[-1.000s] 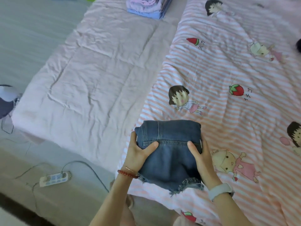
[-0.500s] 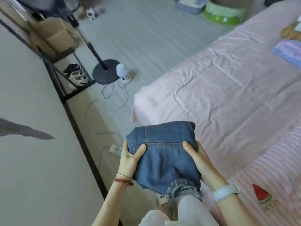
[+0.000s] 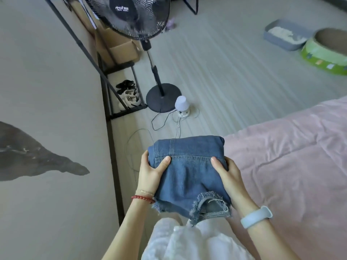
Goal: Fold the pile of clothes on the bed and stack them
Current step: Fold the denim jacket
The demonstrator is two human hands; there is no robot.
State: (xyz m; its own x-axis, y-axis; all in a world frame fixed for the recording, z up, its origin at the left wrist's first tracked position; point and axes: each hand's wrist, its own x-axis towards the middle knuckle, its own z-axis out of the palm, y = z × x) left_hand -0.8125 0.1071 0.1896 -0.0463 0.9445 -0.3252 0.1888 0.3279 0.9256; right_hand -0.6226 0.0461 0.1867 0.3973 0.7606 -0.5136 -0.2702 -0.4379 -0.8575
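Note:
A folded blue denim garment (image 3: 189, 175) with frayed hems is held up in the air between both hands, off the bed and over the floor at the bed's left edge. My left hand (image 3: 152, 173) grips its left side, thumb on top and fingers underneath. My right hand (image 3: 228, 175) grips its right side the same way. The pink bed cover (image 3: 293, 166) lies to the right. No stack of folded clothes is in view.
A black standing fan (image 3: 161, 94) and a small white lamp (image 3: 181, 106) with loose cables stand on the floor ahead. A black rack (image 3: 129, 107) with shoes lines the left wall. A grey litter tray (image 3: 287, 34) and a green round scratcher (image 3: 326, 51) sit far right.
Both hands lifted the folded denim off the striped quilt and carried it left past the bed's edge. My view swung left from the bed to the floor, fan and wall.

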